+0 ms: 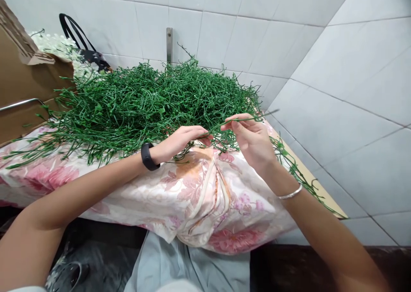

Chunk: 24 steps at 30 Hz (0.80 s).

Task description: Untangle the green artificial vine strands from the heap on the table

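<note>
Pinching a thin green stem [247, 119] between both hands, held just above the front edge of the bench [321, 193]. Right hand [252, 140] has thumb and fingertips pressed together on the stem near its middle, palm facing the camera, silver bangle [290, 193] on the wrist. Left hand [180, 141] reaches in from the left, fingertips closed on the stem's near end at about the spot where the two hands meet; black wristband [148, 156] on that wrist. Stem's far tip sticks out right past the right hand, blurred.

Behind the hands: big heap of the same green plastic stems [144, 103], tangled, spread over a floral cloth [199, 198] that covers the bench and hangs down the front. A few loose stems trail off the right side along the bench edge. Cardboard box [22, 78] at left, white artificial flowers [61, 48] and a dark bag with black handles [83, 48] behind it, tiled wall [257, 26] at back and right.

Handling judgement: stem looks very light, thin, springy plastic, bends easily, probably snags on neighbours in the heap. Not fragile, not slippery. Best held by fingertip pinch on the main shaft, close to the working point, since the free end will flop.
</note>
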Available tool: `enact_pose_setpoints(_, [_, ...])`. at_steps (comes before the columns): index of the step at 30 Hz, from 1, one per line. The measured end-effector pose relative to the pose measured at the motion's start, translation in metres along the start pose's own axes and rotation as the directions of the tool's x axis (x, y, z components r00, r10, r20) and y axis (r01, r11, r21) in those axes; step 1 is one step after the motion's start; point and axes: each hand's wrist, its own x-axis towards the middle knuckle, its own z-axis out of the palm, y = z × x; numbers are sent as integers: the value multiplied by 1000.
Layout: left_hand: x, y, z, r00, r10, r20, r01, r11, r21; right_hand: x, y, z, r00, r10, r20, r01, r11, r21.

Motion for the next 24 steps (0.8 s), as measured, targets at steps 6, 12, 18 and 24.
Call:
enact_pose_setpoints(6, [-2,-1,-4,988,113,-110,-107,993,57,5,2,-10,1000,-22,-12,22,997,68])
enact_pose_setpoints(12, [-5,3,-7,940,316,-129,-236,874,425,8,3,-18,999,-30,-17,28,994,-109])
enact_pose_setpoints(18, [-8,5,-1,924,359,-130,-233,800,553,9,-3,-21,1000,-26,-16,24,990,-136])
enact_pose_setpoints(24, [-5,3,-1,946,243,-216,-200,958,204,8,-5,-20,999,-47,16,48,993,-107])
